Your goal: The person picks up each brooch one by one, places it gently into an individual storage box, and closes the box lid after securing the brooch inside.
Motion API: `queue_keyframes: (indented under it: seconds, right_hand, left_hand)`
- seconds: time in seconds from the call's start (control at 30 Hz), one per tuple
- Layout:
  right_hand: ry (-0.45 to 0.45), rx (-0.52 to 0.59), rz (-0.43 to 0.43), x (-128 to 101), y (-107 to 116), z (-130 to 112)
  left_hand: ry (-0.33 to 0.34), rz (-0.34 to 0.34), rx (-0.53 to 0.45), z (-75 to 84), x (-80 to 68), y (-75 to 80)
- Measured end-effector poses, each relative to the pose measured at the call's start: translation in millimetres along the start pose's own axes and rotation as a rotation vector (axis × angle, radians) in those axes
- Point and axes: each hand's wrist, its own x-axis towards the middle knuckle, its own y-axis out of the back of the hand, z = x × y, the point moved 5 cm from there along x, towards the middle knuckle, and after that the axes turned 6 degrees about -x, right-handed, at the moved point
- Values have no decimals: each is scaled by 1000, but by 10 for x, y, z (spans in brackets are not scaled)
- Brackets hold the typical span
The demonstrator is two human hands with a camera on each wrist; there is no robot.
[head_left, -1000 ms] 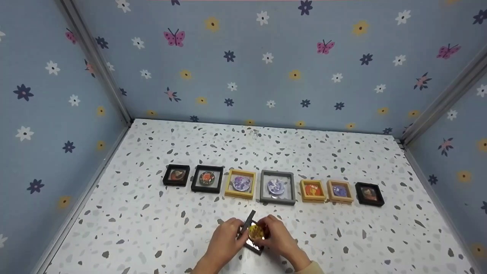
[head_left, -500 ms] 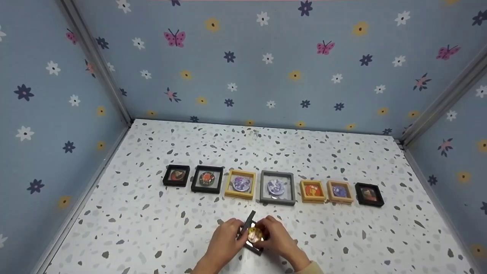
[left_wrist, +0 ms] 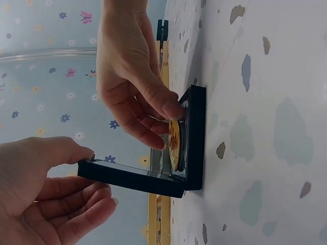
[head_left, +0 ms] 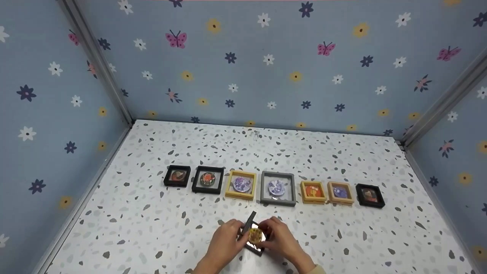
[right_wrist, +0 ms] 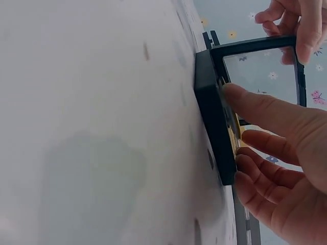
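— While the speckled table (head_left: 152, 228) fills the floor of the view, what sits on it?

— A row of seven small frames runs across the middle: a black frame (head_left: 177, 176) at the 9 o'clock end, a second black one (head_left: 207, 179), a yellow frame (head_left: 241, 184), a grey frame (head_left: 278, 188) at the centre, then an orange frame (head_left: 312, 191), a tan frame (head_left: 340, 192) and a last black frame (head_left: 370, 195) at the 3 o'clock end. Each shows a round badge inside.

— And the hands?

— Both work at 6 o'clock, near the table's front edge. An open black case (left_wrist: 196, 138) lies flat there, well apart from the row. The left hand (head_left: 224, 241) pinches the raised lid (left_wrist: 130, 176) between thumb and curled fingers, holding it upright.

— The smallest thing?

— A gold badge (head_left: 255, 235), lying in the case base. The right hand (head_left: 279, 238) pinches it by the rim with thumb and fingertips (left_wrist: 171, 107).
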Motion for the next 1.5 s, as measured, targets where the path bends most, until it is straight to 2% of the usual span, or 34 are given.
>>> queue_keyframes:
  seconds: [0.13,0.37,0.57,1.07,1.3,1.5]
  right_hand:
    - [-22,-20,-1,-28,54,48]
    - [-117,-27,-91,-52,101,152]
    - [-117,-29,-119,-63,143,172]
    - [-99,-79,-107,-28,133,163]
    - [-108,-89,-110,-24,138,179]
    - [-105,-92,-114,-18,138,183]
  left_hand:
    - [16,-7,-6,-6,0,-2]
    - [39,-23,-2,-13,4,-15]
    - [67,-50,4,-23,7,-37]
    - [-41,-44,24,69,-47,-116]
    - [-86,-95,65,123,-62,-239]
    - [-152,-155,164,157,-84,-417]
